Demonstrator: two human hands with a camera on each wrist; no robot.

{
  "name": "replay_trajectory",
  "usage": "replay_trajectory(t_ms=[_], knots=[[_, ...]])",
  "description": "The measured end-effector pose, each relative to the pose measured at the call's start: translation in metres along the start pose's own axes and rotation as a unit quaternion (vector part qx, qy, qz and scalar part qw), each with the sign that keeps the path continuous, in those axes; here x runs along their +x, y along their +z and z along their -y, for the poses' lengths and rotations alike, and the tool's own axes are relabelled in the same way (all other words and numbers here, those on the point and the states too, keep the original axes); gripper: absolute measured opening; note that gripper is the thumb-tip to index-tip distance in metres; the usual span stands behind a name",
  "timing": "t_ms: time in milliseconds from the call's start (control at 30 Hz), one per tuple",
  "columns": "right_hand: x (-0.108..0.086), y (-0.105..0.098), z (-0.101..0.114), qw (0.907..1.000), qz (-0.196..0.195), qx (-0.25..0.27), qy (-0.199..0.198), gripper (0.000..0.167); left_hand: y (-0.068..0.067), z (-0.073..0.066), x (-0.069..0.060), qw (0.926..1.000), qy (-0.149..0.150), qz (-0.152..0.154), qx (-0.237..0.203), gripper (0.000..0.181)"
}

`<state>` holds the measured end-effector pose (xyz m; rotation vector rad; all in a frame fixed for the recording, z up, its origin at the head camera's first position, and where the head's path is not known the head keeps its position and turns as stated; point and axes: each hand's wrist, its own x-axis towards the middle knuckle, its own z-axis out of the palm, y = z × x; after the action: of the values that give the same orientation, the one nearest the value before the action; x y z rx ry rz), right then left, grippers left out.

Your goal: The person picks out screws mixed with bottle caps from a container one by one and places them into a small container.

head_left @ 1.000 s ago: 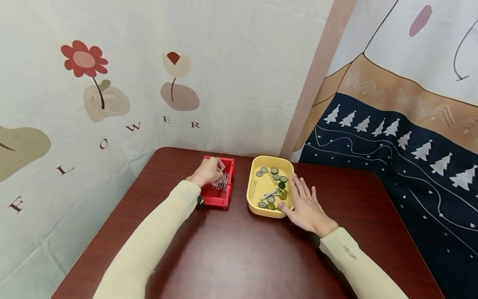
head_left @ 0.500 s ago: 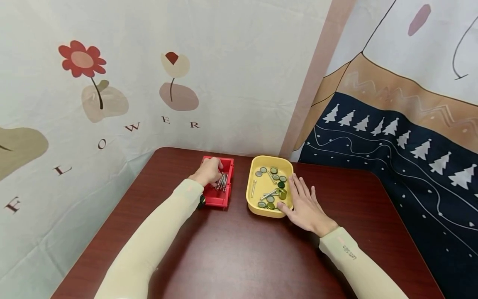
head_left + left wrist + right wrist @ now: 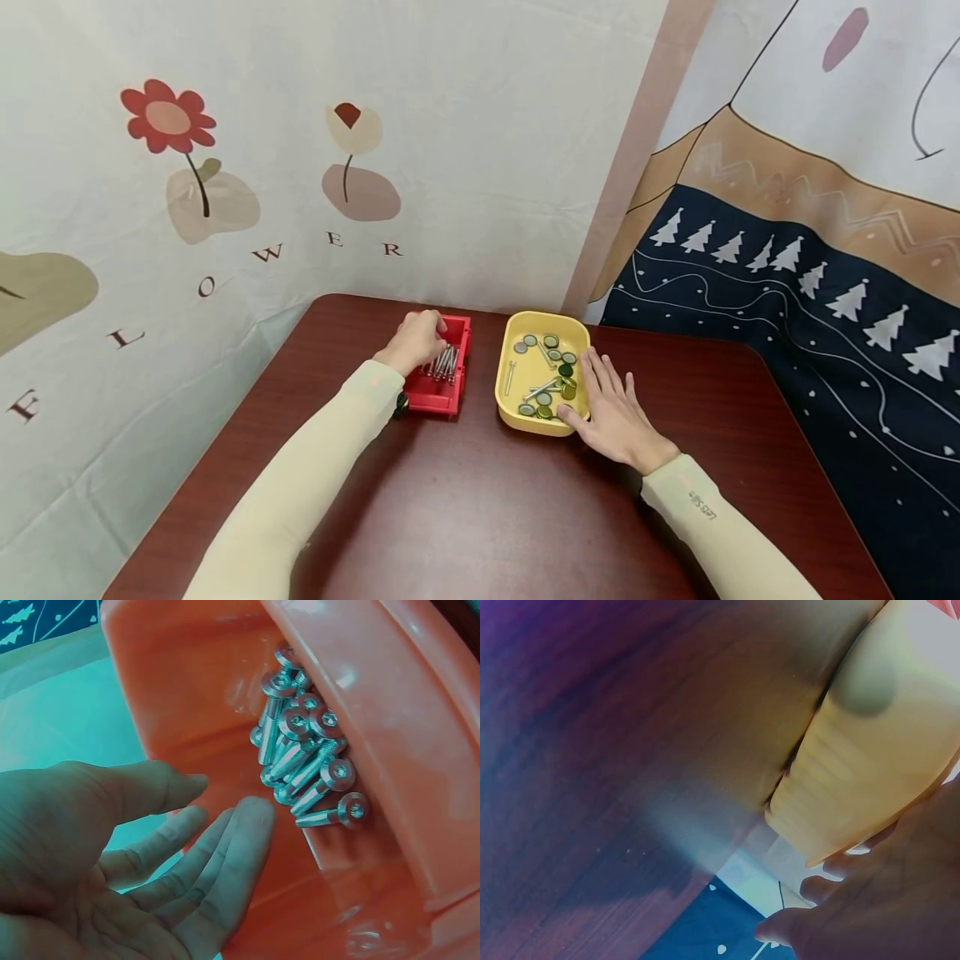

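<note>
My left hand (image 3: 415,342) hovers over a red bin (image 3: 437,402). In the left wrist view its thumb and fingers (image 3: 251,825) stand apart with nothing between them, just beside a pile of silver socket-head bolts (image 3: 307,742). The bolts lie against one side wall of the bin. My right hand (image 3: 617,417) rests on the right rim of a yellow tray (image 3: 504,398), fingers straight and thumb spread over its near corner. Inside the tray are several bottle caps (image 3: 543,399) and a few bolts (image 3: 510,378). The right wrist view shows the tray's outer wall (image 3: 855,780) beside the fingers.
Both containers stand near the back of a dark red-brown table (image 3: 480,517), with a narrow gap between them. A printed cloth (image 3: 480,167) hangs close behind the table, and a dark blue tree-patterned part (image 3: 750,283) runs along the right.
A second ago a bolt showed at my left fingertips; now they hold nothing. The left hand dipped into the red bin, then rose slightly. The right hand has stayed on the tray.
</note>
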<state>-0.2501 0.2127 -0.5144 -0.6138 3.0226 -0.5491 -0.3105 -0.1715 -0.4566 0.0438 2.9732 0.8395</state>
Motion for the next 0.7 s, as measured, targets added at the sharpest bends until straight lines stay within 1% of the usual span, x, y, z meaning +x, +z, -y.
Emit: replay_trajectory(t_ms=[167,300,433,533,700], knots=[[0.000,-0.001,-0.001,1.0000,0.002,-0.002,0.000,0.106,-0.001,-0.009,-0.005,0.9996,0.017,-0.020,0.003,0.032],[0.002,-0.001,-0.001,1.0000,0.004,-0.002,0.000,0.106,-0.002,-0.022,-0.009,0.9982,0.041,-0.037,0.026,0.033],[0.003,-0.002,0.000,1.0000,0.006,-0.003,0.000,0.107,-0.001,-0.036,-0.012,0.9963,0.062,-0.048,0.037,0.034],[0.003,-0.001,0.000,1.0000,0.007,-0.002,0.000,0.107,0.001,-0.046,-0.014,0.9954,0.076,-0.048,0.034,0.034],[0.002,0.000,-0.001,1.0000,0.005,-0.004,-0.002,0.106,0.010,-0.065,-0.017,0.9929,0.104,-0.045,0.036,0.036]])
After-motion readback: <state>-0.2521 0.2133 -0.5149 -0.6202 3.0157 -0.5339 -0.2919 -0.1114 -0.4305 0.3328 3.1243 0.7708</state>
